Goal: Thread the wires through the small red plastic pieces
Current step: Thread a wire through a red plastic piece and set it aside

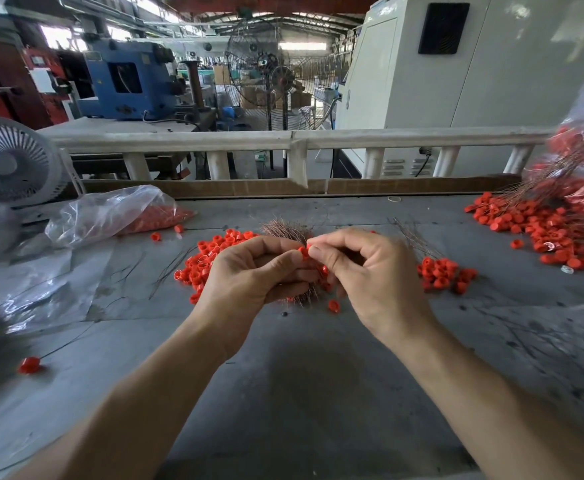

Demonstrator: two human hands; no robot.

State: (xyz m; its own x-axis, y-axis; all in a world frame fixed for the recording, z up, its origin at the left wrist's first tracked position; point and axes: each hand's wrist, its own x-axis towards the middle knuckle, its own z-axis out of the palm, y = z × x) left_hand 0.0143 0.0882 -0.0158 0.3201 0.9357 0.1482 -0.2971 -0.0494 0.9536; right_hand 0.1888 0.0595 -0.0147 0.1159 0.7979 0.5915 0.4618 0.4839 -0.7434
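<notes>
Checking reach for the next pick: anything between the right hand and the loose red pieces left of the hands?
Yes. The left hand, gripping the wire bundle, sits directly between the right hand and that pile of red pieces. The red piece pinched between both hands is unobstructed.

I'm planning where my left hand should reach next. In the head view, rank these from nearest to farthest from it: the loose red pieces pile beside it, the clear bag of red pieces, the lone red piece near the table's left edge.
1. Loose red pieces pile, touching the left hand, just left.
2. Clear bag, far-left, behind.
3. Lone red piece, near-left edge.
</notes>
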